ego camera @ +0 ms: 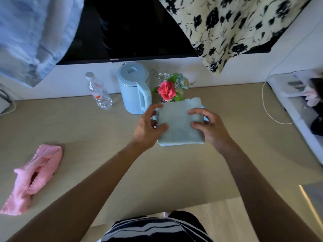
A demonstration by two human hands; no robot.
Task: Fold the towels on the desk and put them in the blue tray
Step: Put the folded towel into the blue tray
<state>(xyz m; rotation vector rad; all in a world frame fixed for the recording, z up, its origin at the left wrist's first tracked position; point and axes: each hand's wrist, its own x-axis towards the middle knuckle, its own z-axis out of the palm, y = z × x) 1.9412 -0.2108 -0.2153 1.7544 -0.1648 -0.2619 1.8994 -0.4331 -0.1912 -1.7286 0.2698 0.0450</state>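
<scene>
Now both hands hold a folded grey-blue towel [180, 122] over the blue tray [205, 117], of which only small parts show at the towel's left and right edges and under its near edge. The left hand [148, 127] pinches the towel's left edge between thumb and fingers. The right hand [208, 127] grips the right edge the same way, thumb on top. I cannot tell if the towel already rests in the tray. A second towel, the pink one [34, 179], lies crumpled and unfolded on the wooden desk [104, 140], far to the left. Behind the tray stand a light blue kettle [134, 88], a plastic water bottle [98, 91] and some flowers [170, 89]
</scene>
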